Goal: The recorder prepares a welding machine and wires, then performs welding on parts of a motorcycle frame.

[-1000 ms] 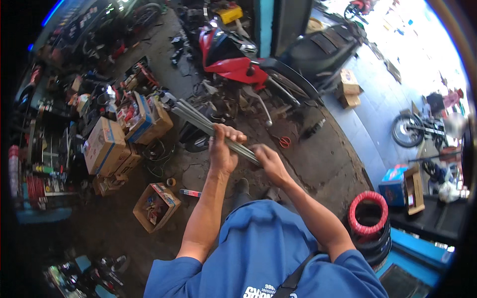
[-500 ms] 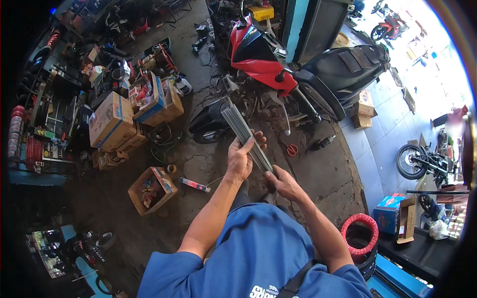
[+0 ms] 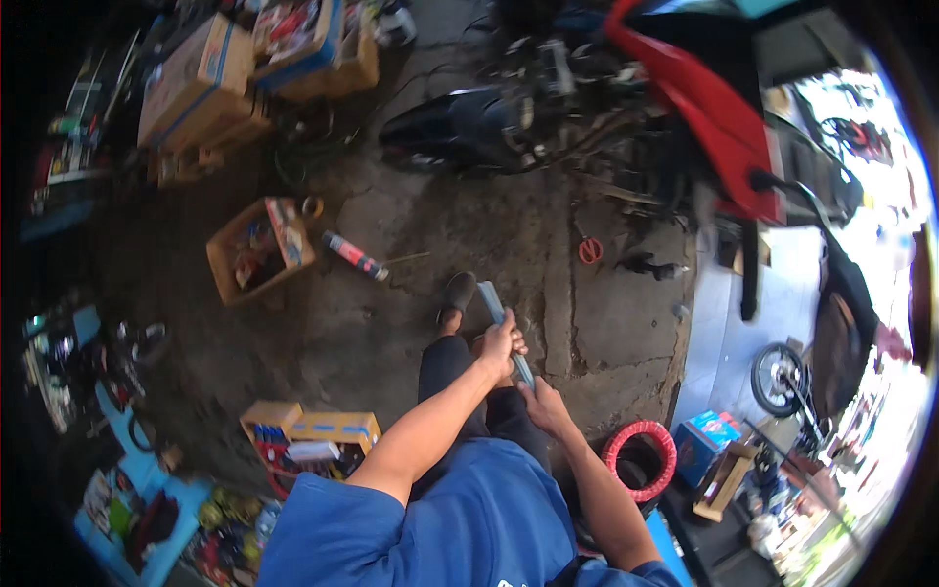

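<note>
A bundle of long, thin grey rods [image 3: 491, 299] slants in front of my legs. My left hand [image 3: 500, 346] wraps round its middle, with one end sticking out beyond the fingers. At the near end, my right hand [image 3: 547, 405] grips the same bundle, its thumb lying along it. Some of the fingers are hidden behind the rods and the hands. On the floor ahead to the left lies a printed cylindrical can [image 3: 355, 256]. Ahead to the right are red-handled scissors [image 3: 590, 250], well apart from my hands.
A red and black motorcycle [image 3: 699, 108] stands ahead right, with a black body part [image 3: 450, 127] left of it. An open carton [image 3: 230, 269] and stacked boxes [image 3: 181, 93] are on the left. By my right arm is a red-wrapped tyre [image 3: 611, 460]; a parts box [image 3: 337, 426] lies left.
My view has swung down and turned, so the motorcycle sits further up and right in it. I still hold the bundle in both hands; it now points more steeply away from me.
</note>
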A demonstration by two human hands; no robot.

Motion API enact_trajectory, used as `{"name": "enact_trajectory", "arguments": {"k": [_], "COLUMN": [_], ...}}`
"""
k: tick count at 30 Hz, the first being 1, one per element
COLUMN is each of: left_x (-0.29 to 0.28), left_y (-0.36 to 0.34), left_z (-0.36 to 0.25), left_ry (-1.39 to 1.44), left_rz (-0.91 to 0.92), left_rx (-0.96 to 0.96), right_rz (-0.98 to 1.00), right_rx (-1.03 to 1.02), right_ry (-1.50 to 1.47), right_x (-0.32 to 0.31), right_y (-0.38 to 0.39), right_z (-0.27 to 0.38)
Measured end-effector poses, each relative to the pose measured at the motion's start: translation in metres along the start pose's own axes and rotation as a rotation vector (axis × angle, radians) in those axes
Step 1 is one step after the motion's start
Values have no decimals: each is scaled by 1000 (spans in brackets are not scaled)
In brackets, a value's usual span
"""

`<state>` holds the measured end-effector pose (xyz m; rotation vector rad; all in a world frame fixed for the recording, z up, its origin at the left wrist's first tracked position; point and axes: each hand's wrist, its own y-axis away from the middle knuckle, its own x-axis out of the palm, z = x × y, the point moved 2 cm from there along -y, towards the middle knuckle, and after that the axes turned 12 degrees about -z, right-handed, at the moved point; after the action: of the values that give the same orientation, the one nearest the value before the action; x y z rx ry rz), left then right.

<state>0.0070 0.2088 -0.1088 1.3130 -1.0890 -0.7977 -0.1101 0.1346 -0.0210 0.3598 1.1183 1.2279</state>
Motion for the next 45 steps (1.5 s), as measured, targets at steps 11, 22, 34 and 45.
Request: {"name": "enact_trajectory", "arguments": {"k": [11, 22, 34, 45], "left_x": [-222, -399, -227, -101], "left_y": [-334, -552, -494, -492], "left_z": [-163, -294, -255, -221], "left_ry": [-654, -663, 358, 189], "left_rz": [-934, -1519, -4, 293], "left_rx": [790, 562, 347, 290], "right_rz": [-134, -149, 22, -89], "right_rx": [97, -127, -405, -443], "right_ry": [206, 290, 239, 281], "right_x": [88, 216, 245, 193], "right_y": [-136, -386, -467, -466], "right_z": [-92, -173, -145, -149]}}
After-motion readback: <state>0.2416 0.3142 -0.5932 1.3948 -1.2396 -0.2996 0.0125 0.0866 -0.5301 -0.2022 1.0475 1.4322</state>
